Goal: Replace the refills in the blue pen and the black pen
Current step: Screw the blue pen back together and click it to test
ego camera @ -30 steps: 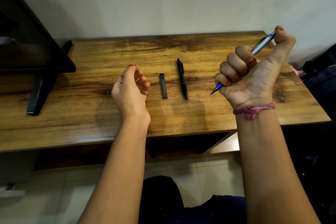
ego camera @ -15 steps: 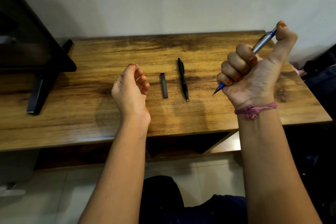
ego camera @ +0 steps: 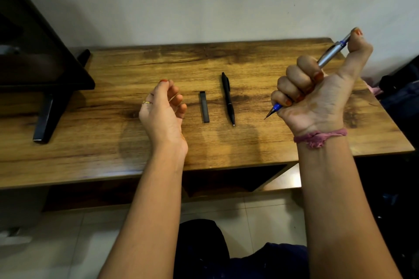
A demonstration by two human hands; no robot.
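Head view: right hand (ego camera: 317, 95) fisted round the blue pen (ego camera: 330, 53), thumb on its plunger; left hand (ego camera: 164, 106) idle, holding nothing. Black pen (ego camera: 227, 98) lies on the desk (ego camera: 90, 154) (untouched). Risk: so tight a fist hinders unscrewing; loose parts may drop.

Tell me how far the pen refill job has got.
Nothing looks done yet. In hand: the right hand grips the blue pen, thumb on its top end, the pen unopened. The left hand holds nothing. Left: the black pen lies whole on the table beside the small dark case.
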